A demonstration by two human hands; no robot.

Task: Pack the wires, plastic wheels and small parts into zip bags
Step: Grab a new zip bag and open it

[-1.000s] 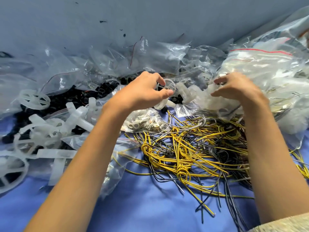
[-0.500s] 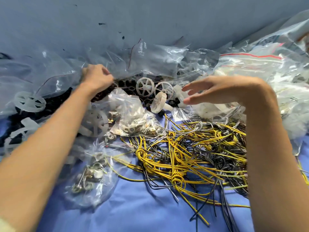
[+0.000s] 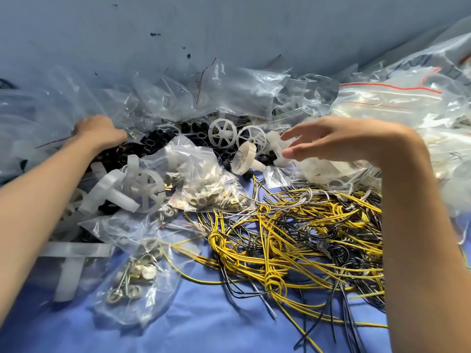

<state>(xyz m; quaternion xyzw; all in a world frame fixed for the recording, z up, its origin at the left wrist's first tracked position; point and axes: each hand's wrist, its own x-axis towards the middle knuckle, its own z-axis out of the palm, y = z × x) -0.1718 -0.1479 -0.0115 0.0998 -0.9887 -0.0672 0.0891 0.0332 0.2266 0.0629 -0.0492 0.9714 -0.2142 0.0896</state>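
Note:
A tangle of yellow and black wires (image 3: 293, 238) lies on the blue cloth (image 3: 204, 327) in the middle. White plastic wheels (image 3: 221, 132) sit among small black parts (image 3: 163, 138) further back, and a bigger wheel (image 3: 144, 189) lies at the left. My left hand (image 3: 98, 132) is at the far left with its fingers curled into a crumpled clear zip bag (image 3: 51, 118); the fingertips are hidden. My right hand (image 3: 344, 141) hovers with straight fingers pointing left, just right of the wheels, holding nothing.
Two clear bags of small metal parts (image 3: 206, 184) (image 3: 132, 271) lie left of the wires. Filled zip bags with red seal lines (image 3: 382, 98) are stacked at the right. Empty clear bags (image 3: 242, 90) pile up against the blue back wall.
My left hand let go of the wheels in the middle and moved left into the clear bags. My right hand lifted off the right-hand bags and spread its fingers leftward.

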